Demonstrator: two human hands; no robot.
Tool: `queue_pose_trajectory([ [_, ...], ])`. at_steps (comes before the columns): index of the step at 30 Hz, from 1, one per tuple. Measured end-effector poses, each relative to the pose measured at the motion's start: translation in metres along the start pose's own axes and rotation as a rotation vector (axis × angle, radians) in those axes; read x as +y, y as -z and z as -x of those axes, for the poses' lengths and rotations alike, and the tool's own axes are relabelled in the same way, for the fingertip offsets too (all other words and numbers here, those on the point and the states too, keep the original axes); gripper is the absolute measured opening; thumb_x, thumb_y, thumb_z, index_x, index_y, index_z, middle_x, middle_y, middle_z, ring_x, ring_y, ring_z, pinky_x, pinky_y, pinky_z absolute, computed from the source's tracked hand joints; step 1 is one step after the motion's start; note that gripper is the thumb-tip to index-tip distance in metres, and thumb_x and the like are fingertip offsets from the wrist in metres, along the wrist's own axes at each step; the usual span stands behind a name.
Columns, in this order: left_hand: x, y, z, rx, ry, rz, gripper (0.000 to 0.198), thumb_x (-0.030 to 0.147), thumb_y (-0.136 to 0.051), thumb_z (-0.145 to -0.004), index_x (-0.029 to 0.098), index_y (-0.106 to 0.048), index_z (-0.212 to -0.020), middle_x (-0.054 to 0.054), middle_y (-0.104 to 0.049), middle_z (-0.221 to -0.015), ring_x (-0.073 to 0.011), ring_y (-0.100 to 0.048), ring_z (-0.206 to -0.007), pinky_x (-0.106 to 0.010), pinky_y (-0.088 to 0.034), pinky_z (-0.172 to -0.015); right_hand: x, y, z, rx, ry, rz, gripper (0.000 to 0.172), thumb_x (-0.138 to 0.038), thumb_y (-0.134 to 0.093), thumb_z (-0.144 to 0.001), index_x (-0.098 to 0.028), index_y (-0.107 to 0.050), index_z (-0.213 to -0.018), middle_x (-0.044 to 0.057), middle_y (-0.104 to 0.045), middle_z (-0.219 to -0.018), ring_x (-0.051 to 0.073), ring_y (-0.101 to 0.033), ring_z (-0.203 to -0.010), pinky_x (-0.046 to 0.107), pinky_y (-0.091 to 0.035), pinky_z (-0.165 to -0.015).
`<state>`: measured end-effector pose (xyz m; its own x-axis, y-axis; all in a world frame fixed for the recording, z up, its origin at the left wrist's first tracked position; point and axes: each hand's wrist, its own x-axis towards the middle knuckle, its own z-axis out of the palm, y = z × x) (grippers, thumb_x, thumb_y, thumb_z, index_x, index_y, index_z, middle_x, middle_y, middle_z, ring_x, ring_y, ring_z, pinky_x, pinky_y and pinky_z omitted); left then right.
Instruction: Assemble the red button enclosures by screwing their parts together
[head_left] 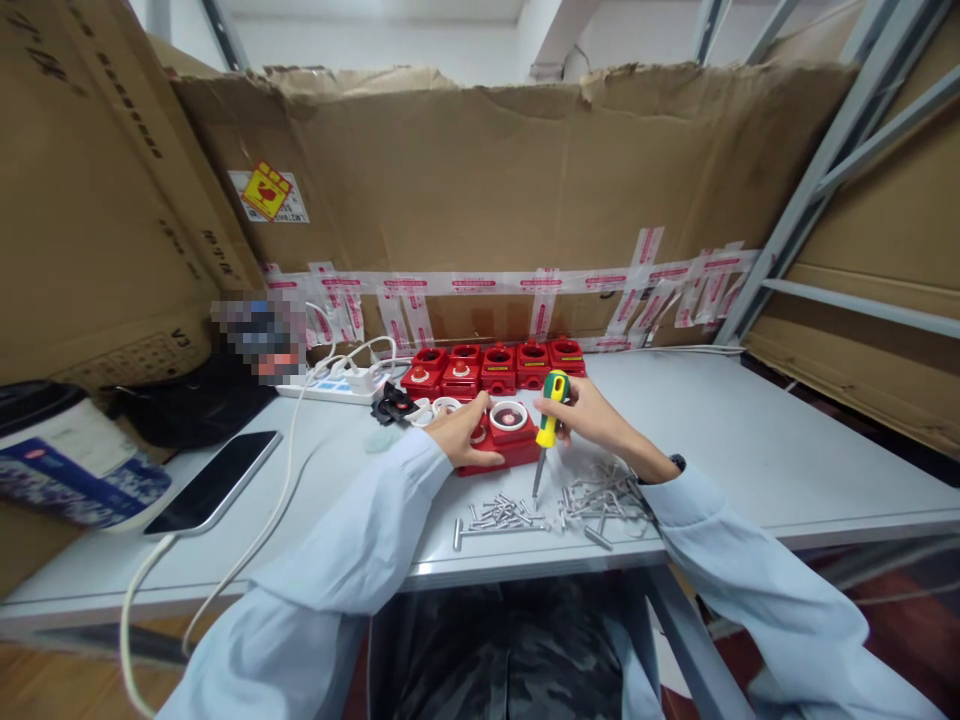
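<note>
My right hand (589,415) is closed around the yellow and green handle of a screwdriver (551,425). Its shaft points down, and the tip is among small silver screws (506,512) near the table's front. My left hand (463,435) rests on a red housing (510,455), with the thumb along its front side and the fingers over its left part. A white ring (508,416) sits on top of that housing. Behind it stand several more red housings (499,368) in rows. Right of the screwdriver tip lies a pile of longer metal parts (604,495).
A T-shaped metal bar (495,531) lies near the front edge. Left are black parts (394,405), a white power strip (337,383) with cables, a phone (217,482) and a patterned container (75,460). A cardboard wall (487,190) closes off the back; a metal frame (810,190) rises right.
</note>
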<state>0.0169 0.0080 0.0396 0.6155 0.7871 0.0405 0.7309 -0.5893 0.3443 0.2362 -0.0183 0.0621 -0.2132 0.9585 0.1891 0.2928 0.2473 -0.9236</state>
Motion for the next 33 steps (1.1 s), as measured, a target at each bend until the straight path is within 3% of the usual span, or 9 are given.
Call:
queue_pose_trajectory([
  [8, -0.002, -0.001, 0.000, 0.006, -0.016, -0.002, 0.064, 0.056, -0.063, -0.066, 0.022, -0.033, -0.112, -0.011, -0.056, -0.124, -0.0312, -0.056, -0.107, -0.044, -0.038, -0.092, -0.013, 0.012, 0.001, 0.087, 0.052, -0.071, 0.027, -0.034, -0.070, -0.067, -0.017, -0.049, -0.068, -0.003, -0.059, -0.048, 0.009, -0.051, -0.031, 0.019, -0.042, -0.028],
  [15, -0.001, 0.000, 0.000, 0.001, -0.016, 0.009, 0.063, 0.054, -0.063, -0.066, 0.021, -0.034, -0.111, -0.012, -0.056, -0.123, -0.0315, -0.056, -0.106, -0.044, -0.038, -0.091, -0.024, 0.032, -0.019, 0.366, 0.142, -0.129, 0.025, -0.032, -0.070, -0.067, -0.018, -0.048, -0.068, -0.003, -0.059, -0.045, 0.012, -0.052, -0.031, 0.021, -0.043, -0.028],
  [20, 0.003, 0.003, 0.002, -0.021, 0.008, 0.008, 0.064, 0.054, -0.063, -0.066, 0.021, -0.033, -0.112, -0.012, -0.055, -0.123, -0.0318, -0.057, -0.104, -0.044, -0.039, -0.090, -0.011, 0.035, -0.044, 0.532, 0.108, -0.212, 0.018, -0.024, -0.065, -0.071, -0.019, -0.047, -0.066, -0.005, -0.057, -0.042, 0.012, -0.053, -0.031, 0.021, -0.043, -0.027],
  [25, 0.004, 0.004, 0.003, -0.020, 0.016, -0.023, 0.065, 0.054, -0.062, -0.067, 0.019, -0.034, -0.114, -0.012, -0.059, -0.116, -0.0312, -0.061, -0.097, -0.045, -0.039, -0.088, 0.011, 0.031, -0.060, 0.560, 0.023, -0.268, 0.018, -0.023, -0.063, -0.073, -0.019, -0.047, -0.065, -0.004, -0.056, -0.040, 0.013, -0.054, -0.033, 0.021, -0.046, -0.030],
  [33, 0.000, 0.001, 0.001, -0.003, 0.021, -0.004, 0.070, 0.054, -0.063, -0.065, 0.019, -0.034, -0.119, -0.015, -0.053, -0.126, -0.0314, -0.055, -0.108, -0.043, -0.040, -0.089, 0.022, 0.032, -0.064, 0.554, -0.055, -0.324, 0.016, -0.022, -0.061, -0.075, -0.018, -0.048, -0.065, -0.002, -0.057, -0.042, 0.012, -0.055, -0.035, 0.020, -0.048, -0.032],
])
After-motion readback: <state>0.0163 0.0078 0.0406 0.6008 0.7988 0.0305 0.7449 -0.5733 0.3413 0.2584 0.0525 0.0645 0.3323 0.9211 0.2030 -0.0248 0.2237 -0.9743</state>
